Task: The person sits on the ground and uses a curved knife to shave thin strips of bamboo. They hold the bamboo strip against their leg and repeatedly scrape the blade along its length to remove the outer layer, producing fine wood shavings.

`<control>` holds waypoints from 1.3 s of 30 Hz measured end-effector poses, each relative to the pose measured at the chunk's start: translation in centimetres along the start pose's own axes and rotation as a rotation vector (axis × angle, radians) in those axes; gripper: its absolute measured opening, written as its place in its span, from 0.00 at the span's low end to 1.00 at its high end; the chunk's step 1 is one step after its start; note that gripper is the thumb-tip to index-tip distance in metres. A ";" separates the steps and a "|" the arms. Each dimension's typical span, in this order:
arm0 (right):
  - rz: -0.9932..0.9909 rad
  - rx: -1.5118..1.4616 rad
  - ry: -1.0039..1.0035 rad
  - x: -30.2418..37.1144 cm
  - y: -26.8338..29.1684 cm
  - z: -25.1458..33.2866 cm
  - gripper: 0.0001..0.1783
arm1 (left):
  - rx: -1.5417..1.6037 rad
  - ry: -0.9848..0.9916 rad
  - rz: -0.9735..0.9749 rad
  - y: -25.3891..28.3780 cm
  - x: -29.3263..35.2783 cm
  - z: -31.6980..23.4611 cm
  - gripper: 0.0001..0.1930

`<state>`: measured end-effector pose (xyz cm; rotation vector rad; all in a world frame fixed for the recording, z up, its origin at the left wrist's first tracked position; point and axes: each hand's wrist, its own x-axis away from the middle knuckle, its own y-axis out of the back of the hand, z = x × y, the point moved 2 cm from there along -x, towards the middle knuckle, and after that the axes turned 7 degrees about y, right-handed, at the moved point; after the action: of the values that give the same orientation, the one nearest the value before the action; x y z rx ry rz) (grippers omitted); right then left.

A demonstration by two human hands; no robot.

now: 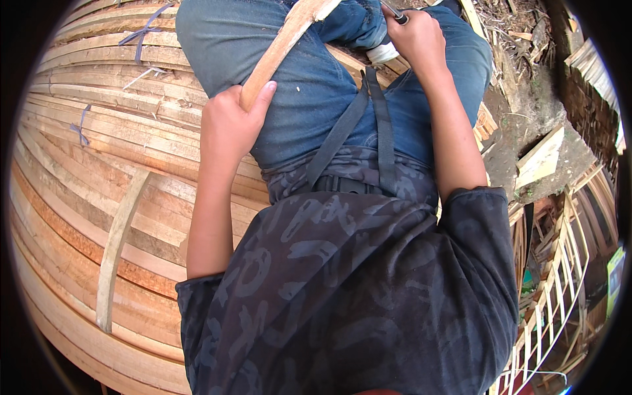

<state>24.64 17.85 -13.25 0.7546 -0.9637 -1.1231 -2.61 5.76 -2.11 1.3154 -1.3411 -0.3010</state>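
Observation:
My left hand (234,122) is wrapped round the lower end of a pale, bare wooden piece (283,51), thumb laid along it. The piece slants up and to the right over my left thigh, widening toward its far end, which the top edge of the picture cuts off. Farther right, my right hand (421,45) is closed round a slim tool with a black handle end and a metal shaft (397,13). The tool's working end is out of view, so its kind cannot be told. Where tool and wood might meet is not visible.
Stacked sawn wooden strips (72,237) spread over the left side, some tied with purple cord (140,33). A short batten (122,243) lies across them. At right are bare soil (526,112), wood offcuts (541,158) and a slatted wooden frame (559,283).

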 end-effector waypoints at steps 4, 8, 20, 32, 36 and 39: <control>-0.159 0.158 0.100 -1.3 1.5 -1.1 0.12 | 0.101 0.028 0.072 0.3 0.0 0.1 0.30; -0.163 0.267 0.030 -4.5 1.8 -2.7 0.11 | 0.088 0.018 0.092 0.2 -0.4 -0.1 0.30; 0.114 0.312 -0.390 -10.0 7.8 -24.2 0.35 | 0.042 0.070 -0.005 -0.1 0.8 0.7 0.31; 0.076 0.006 0.057 -2.4 3.1 3.4 0.12 | 0.014 0.150 0.088 0.4 -0.2 0.1 0.33; -0.020 0.281 0.103 -7.1 1.8 -1.3 0.11 | 0.013 0.127 0.101 0.5 -0.5 -0.9 0.33; -0.070 0.324 -0.006 -10.2 2.1 -4.2 0.13 | -0.074 0.059 0.036 0.4 -0.5 -1.1 0.32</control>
<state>27.91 28.29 -15.61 1.0528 -1.1474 -1.0412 -2.08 6.86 -1.74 1.2284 -1.2905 -0.2826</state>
